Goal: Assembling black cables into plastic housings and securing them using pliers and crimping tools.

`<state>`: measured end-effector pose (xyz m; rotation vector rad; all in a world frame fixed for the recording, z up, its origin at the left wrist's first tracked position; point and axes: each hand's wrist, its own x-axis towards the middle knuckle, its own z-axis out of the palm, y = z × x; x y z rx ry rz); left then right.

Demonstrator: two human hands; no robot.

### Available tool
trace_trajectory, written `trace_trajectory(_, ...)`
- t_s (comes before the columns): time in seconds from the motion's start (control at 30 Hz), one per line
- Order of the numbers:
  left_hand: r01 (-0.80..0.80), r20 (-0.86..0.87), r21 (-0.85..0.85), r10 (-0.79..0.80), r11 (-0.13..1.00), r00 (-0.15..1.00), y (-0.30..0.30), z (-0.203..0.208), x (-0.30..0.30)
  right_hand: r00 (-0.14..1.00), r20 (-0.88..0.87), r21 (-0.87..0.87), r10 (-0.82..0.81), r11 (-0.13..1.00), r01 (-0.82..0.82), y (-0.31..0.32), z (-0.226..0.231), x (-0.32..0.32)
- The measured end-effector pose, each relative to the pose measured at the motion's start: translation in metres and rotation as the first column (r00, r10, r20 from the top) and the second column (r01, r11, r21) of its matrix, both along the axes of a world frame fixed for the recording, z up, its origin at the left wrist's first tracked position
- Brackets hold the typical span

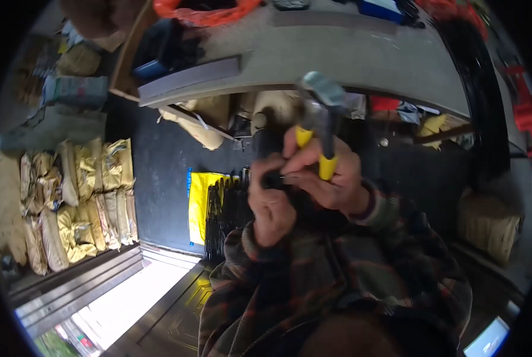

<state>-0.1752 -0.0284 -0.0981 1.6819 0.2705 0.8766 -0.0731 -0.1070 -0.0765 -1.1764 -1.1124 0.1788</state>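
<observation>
In front of my chest, my left hand [269,205] is closed around a small dark piece [271,179], whose kind I cannot make out. My right hand [331,178] meets it from the right, its fingertips pinched together close to the dark piece. A hand tool with two yellow-banded arms [328,167] and a shiny pale head is held in the right hand, pointing up and away from me. Motion blurs the tool, so its exact kind is unclear. Both hands are in the air, short of the workbench [349,53] edge.
Beyond my hands, the grey bench carries a blue box [150,62], an orange-red bag rim [209,16] and grey strips [191,77]. Long black strips [218,208] lie by a yellow sheet [200,205] at the left. Several brown wrapped bundles [78,208] are stacked farther left.
</observation>
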Motion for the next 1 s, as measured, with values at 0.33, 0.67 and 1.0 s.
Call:
trace_trajectory(0.33, 0.156, 0.138, -0.360, -0.113, 0.920, 0.984, 0.002, -0.015, 0.007, 0.556, 0.829, -0.248, -0.061, 0.851, 0.463, -0.085, 0.011, 0.039)
trace_trajectory(0.67, 0.039, -0.127, -0.194, -0.064, 0.980, 0.990, -0.012, -0.008, 0.008, 0.359, 0.923, -0.325, 0.140, 0.783, 0.530, -0.088, 0.029, 0.039)
trace_trajectory(1.0, 0.107, -0.057, -0.259, -0.126, 0.960, 0.990, -0.008, -0.007, 0.008, 0.024, 0.989, -0.124, 0.149, 0.713, 0.690, -0.075, 0.051, 0.041)
